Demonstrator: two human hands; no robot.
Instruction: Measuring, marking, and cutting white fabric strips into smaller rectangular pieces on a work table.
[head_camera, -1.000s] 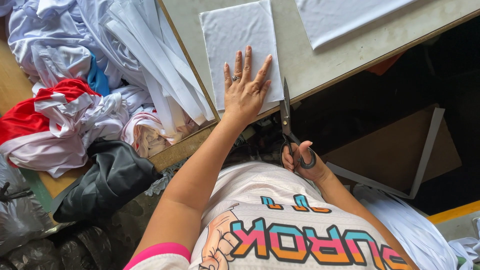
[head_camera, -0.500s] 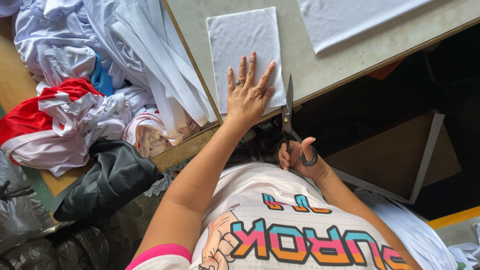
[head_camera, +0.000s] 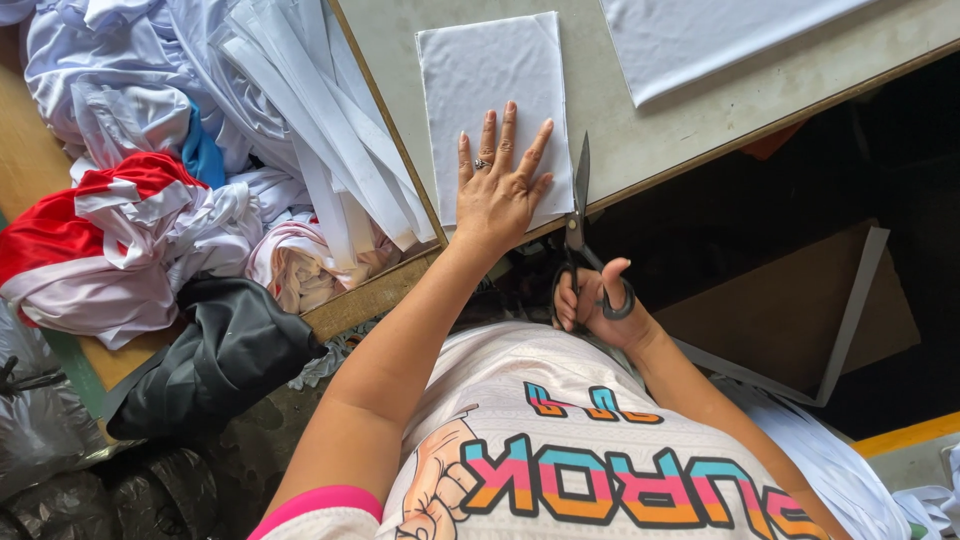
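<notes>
My left hand lies flat, fingers spread, on the near end of a white rectangular stack of cloth on the grey cutting table. My right hand grips the black handles of a pair of scissors. The blades point away from me along the cloth's right edge, close beside my left hand.
A second white cloth piece lies at the table's far right. Left of the table, a heap of white strips, red-and-white fabric and a black garment fills a wooden bin. Black bags sit at lower left.
The scissors have advanced along the cloth's right edge, away from me. My left hand stays pressed on the cloth, shifted slightly with the view.
</notes>
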